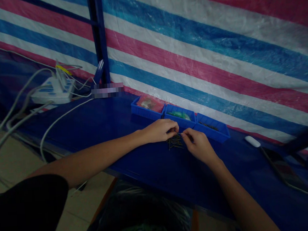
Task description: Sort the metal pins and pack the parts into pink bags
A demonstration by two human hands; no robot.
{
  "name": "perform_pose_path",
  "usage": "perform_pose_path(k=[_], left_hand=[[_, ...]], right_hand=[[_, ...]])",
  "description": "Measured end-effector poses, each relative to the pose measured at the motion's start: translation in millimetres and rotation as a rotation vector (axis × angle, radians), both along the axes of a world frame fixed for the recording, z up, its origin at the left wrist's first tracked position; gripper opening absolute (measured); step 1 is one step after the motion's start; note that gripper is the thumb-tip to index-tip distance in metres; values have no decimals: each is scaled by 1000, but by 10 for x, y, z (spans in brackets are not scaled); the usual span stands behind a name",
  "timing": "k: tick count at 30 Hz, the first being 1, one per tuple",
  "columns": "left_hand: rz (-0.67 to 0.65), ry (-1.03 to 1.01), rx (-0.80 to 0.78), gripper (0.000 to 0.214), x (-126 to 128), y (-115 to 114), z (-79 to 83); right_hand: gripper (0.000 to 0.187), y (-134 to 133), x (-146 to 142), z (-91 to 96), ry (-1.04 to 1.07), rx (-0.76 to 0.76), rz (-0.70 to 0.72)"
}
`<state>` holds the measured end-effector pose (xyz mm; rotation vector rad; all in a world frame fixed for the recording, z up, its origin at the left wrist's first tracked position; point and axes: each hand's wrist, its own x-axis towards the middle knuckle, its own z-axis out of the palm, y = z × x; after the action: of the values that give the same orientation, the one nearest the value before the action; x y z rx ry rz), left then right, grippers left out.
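My left hand (163,129) reaches in from the left, its thumb and fingertips pinched together just above a pile of dark, slender screw-like pieces (175,142). Opposite it, my right hand (198,143) also pinches with thumb and forefinger. The two sets of fingertips almost meet, and a small thin piece (180,133) shows between them; its exact kind is too small to tell. Behind the hands stands a row of blue bins: one with a reddish bag (150,103), one with green contents (179,115), and one with more dark slender pieces (208,125).
The blue table (147,166) runs along a striped plastic sheet (192,62). At the left, a white power strip (54,89) trails several cables. A white oblong object (252,141) and a dark phone (284,169) lie at the right. A blue post (99,38) stands behind.
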<state>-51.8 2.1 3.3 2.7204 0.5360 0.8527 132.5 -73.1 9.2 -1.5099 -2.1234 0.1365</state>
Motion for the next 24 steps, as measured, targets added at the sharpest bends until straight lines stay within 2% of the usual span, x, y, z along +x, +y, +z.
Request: perform_pose_path(k=[11,24], left_hand=[[10,-16,2,7,-2,15,-1],[71,2,163,7,10,36,-30]], right_hand=[[10,10,9,-13,22,47,-31],[14,1,-2,-12,30,67,-38]])
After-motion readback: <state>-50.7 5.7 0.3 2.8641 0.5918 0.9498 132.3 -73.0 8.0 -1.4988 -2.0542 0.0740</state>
